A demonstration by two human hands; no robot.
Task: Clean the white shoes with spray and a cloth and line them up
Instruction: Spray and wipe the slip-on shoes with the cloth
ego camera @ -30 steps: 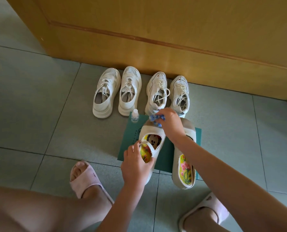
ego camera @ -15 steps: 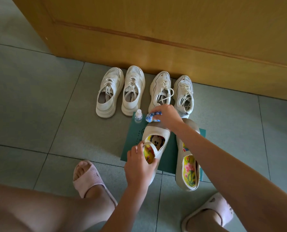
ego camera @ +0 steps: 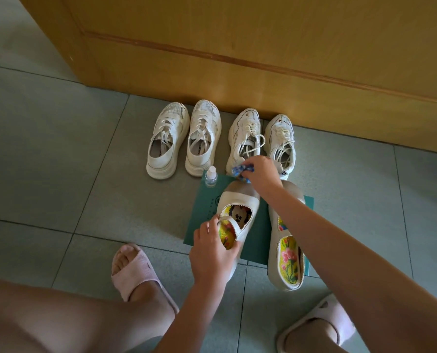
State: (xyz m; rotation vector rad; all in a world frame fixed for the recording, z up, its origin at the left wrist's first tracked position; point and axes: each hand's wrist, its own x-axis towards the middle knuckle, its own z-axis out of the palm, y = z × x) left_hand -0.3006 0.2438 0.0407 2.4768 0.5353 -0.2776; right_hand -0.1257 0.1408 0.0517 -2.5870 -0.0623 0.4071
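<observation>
A white strap shoe (ego camera: 240, 200) with a cartoon insole lies on a green mat (ego camera: 207, 215). My left hand (ego camera: 212, 253) grips its heel and strap. My right hand (ego camera: 263, 171) holds a crumpled blue-and-white cloth (ego camera: 240, 170) at the shoe's toe. Its mate (ego camera: 286, 240), with a floral insole, lies to the right on the mat, partly under my right forearm. A small clear spray bottle (ego camera: 210, 176) stands at the mat's far left corner. Two pairs of white sneakers (ego camera: 167, 145) (ego camera: 279, 142) line up against the wooden door.
The wooden door (ego camera: 237, 59) closes off the far side. Grey floor tiles (ego camera: 46, 161) spread to the left. My feet in pink slippers (ego camera: 136, 271) (ego camera: 321, 324) stand near the mat, and my bare left leg fills the lower left.
My right hand with the cloth has shifted slightly left and forward over the shoe's toe. My left hand keeps its hold on the heel. The camera view has drifted a little.
</observation>
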